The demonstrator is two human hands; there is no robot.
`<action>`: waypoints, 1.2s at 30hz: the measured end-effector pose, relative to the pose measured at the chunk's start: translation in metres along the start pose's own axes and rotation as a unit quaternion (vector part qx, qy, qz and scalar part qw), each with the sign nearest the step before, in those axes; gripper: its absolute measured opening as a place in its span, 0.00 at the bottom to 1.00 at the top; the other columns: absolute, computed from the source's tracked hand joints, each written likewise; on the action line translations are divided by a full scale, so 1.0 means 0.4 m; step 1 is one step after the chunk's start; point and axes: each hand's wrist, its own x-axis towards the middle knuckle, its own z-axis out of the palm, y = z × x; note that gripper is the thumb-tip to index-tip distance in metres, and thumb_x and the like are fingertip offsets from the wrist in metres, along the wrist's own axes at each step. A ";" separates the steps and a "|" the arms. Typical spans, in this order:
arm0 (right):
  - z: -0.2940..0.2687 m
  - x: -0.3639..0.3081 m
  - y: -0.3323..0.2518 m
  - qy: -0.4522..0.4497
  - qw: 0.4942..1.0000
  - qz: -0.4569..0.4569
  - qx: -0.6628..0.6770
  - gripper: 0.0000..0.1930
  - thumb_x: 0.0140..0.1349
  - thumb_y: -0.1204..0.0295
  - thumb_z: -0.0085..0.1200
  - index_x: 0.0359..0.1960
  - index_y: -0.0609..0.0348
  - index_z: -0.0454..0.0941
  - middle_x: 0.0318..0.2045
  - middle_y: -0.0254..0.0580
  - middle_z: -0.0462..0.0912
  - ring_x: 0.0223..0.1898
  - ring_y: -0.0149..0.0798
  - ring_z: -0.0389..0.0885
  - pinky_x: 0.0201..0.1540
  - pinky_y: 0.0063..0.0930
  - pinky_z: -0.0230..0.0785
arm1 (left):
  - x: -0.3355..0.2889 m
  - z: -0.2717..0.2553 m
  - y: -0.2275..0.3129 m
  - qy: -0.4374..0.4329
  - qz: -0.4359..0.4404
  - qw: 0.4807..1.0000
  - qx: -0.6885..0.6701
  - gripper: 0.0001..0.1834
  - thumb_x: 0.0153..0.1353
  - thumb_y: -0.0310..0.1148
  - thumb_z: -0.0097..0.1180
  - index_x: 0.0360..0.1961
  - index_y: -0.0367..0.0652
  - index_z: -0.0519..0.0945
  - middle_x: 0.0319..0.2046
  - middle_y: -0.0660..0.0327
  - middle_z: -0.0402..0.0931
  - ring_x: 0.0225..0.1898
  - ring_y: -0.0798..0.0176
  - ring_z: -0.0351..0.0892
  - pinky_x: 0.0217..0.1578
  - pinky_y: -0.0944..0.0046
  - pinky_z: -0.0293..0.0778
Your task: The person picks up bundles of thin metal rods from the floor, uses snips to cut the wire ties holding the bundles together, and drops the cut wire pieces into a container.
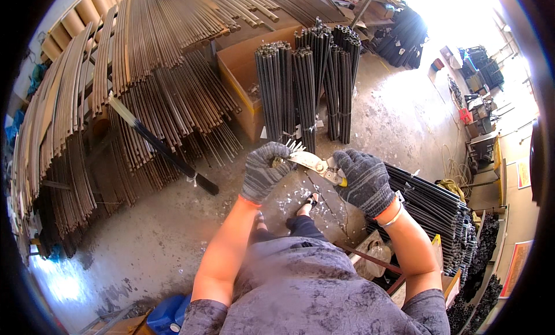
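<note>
Both my hands wear grey striped knit gloves and meet in front of me at chest height. My left hand [266, 172] is closed, with several thin white strips [296, 146] sticking out above its fingers. My right hand [365, 180] is wrapped round a yellow-handled hand tool [325, 172] with a metal pivot and a pale, tapered front part. That front part points left and reaches my left fingers. Whether its tip touches the strips I cannot tell. My left fingers hide the strips' lower ends.
Upright bundles of dark rods [303, 86] stand beyond my hands, beside a large cardboard box [240, 98]. Racks of long brown rods [139, 51] fill the left, with a dark bundle [165, 150] slanting before them. More dark rods [428, 208] lie stacked at my right. White scraps litter the concrete floor [231, 210].
</note>
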 end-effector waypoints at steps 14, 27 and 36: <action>0.032 -0.003 0.003 0.032 0.997 0.006 0.073 0.20 0.47 0.65 0.66 0.41 0.52 0.74 0.32 0.42 0.80 0.32 0.49 0.81 0.32 0.39 0.73 | 0.007 -0.010 -0.010 -0.010 0.037 0.998 0.049 0.07 0.50 0.23 0.64 0.32 0.39 0.80 0.31 0.59 0.80 0.34 0.63 0.80 0.39 0.66 0.75; 0.017 0.015 -0.006 0.009 0.998 0.008 0.065 0.23 0.45 0.64 0.67 0.43 0.52 0.73 0.34 0.42 0.80 0.35 0.49 0.81 0.35 0.40 0.72 | 0.017 -0.008 -0.028 -0.001 0.067 0.997 0.043 0.08 0.50 0.23 0.64 0.33 0.38 0.81 0.31 0.57 0.80 0.34 0.61 0.80 0.39 0.64 0.76; 0.007 0.021 -0.011 0.021 0.999 0.002 0.049 0.21 0.45 0.66 0.65 0.42 0.54 0.74 0.33 0.46 0.79 0.36 0.51 0.80 0.36 0.41 0.72 | 0.015 -0.013 -0.027 -0.008 0.026 0.999 0.035 0.08 0.50 0.22 0.64 0.33 0.38 0.81 0.31 0.57 0.80 0.34 0.61 0.80 0.39 0.64 0.76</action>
